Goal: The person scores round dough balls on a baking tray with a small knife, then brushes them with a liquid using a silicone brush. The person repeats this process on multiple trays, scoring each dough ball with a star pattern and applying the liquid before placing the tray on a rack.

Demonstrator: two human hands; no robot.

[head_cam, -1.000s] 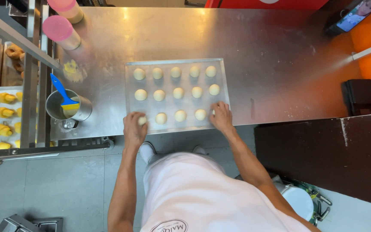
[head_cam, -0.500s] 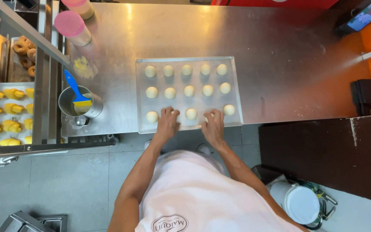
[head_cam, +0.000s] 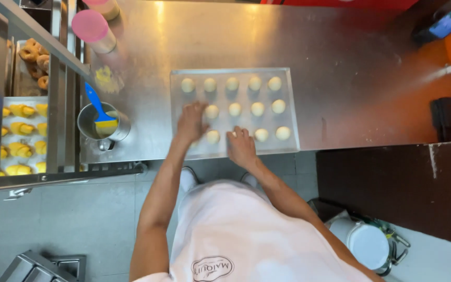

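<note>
while both hands lie on the tray (head_cam: 176, 104) at mid frame, the left hand (head_cam: 192, 121) spreads its fingers (head_cam: 203, 108) flat over the second row of dough balls (head_cam: 257, 108), gripping nothing that shows. the right hand (head_cam: 241, 147) rests with fingers loosely curled at the bottom row, touching a ball; whether it grips one, i cannot tell. the tray sits on the steel table (head_cam: 340, 62). left of it stands a metal cup (head_cam: 92, 125) holding a blue brush (head_cam: 98, 107). pink-lidded jars (head_cam: 92, 28) stand upper left; pastries (head_cam: 21, 130) fill a rack at the left edge.
</note>
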